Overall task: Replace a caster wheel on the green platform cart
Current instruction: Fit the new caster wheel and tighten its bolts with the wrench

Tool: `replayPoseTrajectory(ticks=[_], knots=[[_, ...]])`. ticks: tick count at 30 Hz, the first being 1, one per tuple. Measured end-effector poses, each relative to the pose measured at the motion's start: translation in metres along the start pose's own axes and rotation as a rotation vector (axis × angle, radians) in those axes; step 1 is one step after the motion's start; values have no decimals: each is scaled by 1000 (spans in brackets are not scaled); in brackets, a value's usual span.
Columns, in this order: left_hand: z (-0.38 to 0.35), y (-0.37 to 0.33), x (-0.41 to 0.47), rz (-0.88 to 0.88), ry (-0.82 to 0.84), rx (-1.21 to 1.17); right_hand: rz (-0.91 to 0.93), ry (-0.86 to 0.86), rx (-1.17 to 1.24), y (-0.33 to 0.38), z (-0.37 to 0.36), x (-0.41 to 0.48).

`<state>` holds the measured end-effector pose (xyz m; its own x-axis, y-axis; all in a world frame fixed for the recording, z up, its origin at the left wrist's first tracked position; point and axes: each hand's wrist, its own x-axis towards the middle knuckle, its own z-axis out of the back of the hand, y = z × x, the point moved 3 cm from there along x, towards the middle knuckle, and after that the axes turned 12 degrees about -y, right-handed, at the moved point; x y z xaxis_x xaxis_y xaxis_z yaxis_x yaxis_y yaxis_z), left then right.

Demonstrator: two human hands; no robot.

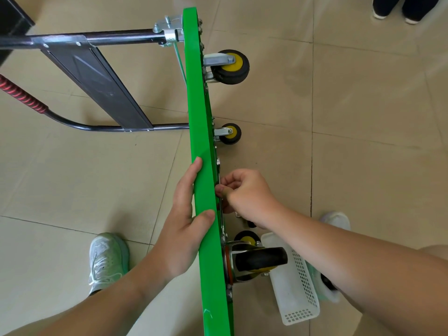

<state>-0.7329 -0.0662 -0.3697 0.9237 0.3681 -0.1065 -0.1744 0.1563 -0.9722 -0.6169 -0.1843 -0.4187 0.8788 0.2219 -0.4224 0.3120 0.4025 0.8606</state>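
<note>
This is an indoor room with a hard tiled floor, the sort found in an office, a hall or a classroom; which one cannot be told. Large glossy beige floor tiles point(363, 105) with thin dark grout lines spread on every side of the green platform cart point(201, 141), which stands on its long edge on them. Far out on the cart's handle side is the corner of a black piece of furniture point(12, 18). Well away on the cart's wheel side, a second person's dark shoes with white soles point(397, 8) stand on the tiles. Just beside the cart's nearest wheel, a white perforated plastic basket point(298, 287) lies on the floor.
</note>
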Motion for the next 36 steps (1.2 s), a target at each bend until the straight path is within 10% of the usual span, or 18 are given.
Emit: replayPoseTrajectory(ticks=[36], knots=[[-1,-1,2,32,42,-102,111,168,262,16,34,-5]])
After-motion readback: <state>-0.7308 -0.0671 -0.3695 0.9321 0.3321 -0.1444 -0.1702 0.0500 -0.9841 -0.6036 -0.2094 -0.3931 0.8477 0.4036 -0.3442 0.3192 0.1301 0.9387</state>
